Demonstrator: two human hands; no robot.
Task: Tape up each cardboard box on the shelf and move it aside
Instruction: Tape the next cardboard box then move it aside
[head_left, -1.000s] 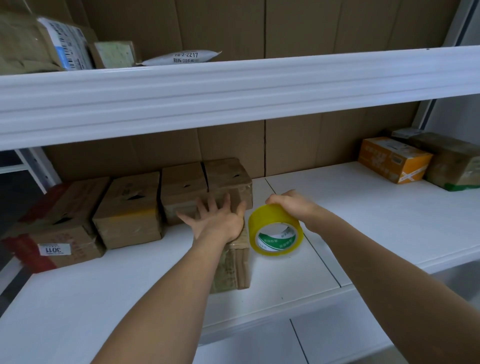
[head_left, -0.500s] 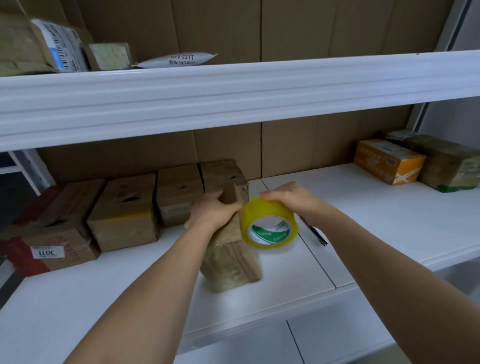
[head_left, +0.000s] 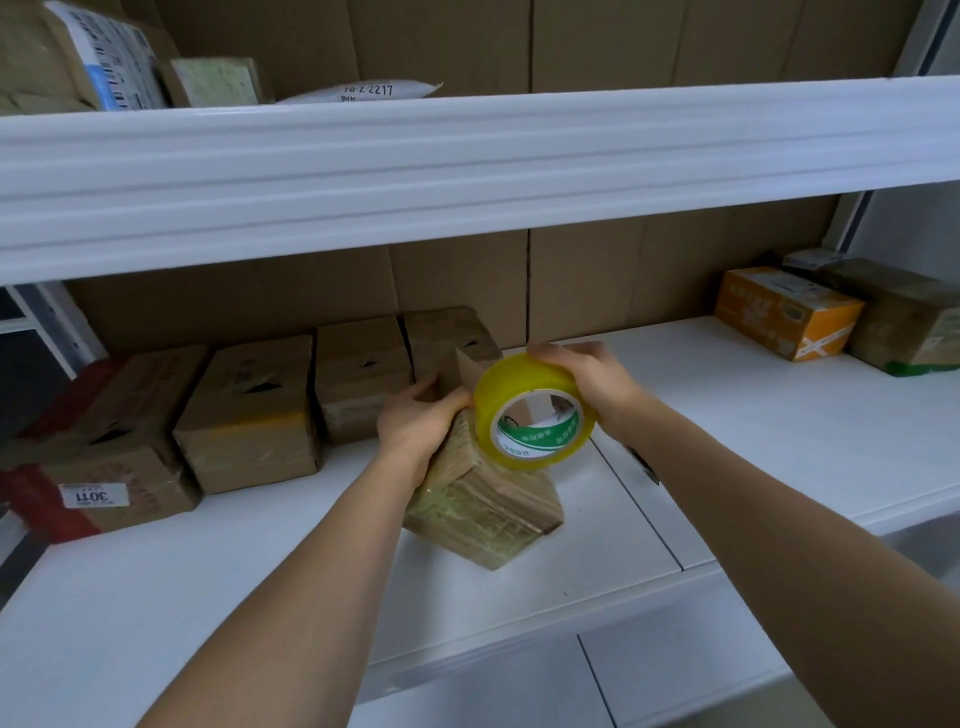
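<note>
A small cardboard box (head_left: 485, 506) stands tilted on one corner on the white shelf (head_left: 779, 431), with a flap sticking up at its top. My left hand (head_left: 415, 423) grips the box's upper left side. My right hand (head_left: 587, 382) holds a yellow tape roll (head_left: 535, 410) from above, pressed against the box's upper right. Along the back left stands a row of cardboard boxes: one (head_left: 249, 415), another (head_left: 363, 374) and a third (head_left: 447, 332) partly behind my hands.
A bigger box with a white label (head_left: 98, 457) sits at the far left. An orange box (head_left: 784, 312) and a brown box (head_left: 904, 317) stand at the back right. A dark pen-like object (head_left: 644, 465) lies beside my right forearm. The upper shelf (head_left: 467, 156) overhangs with parcels.
My left hand went from resting flat on the box to gripping it. The box has been tipped up onto a corner and turned. The tape roll rose against the box's top.
</note>
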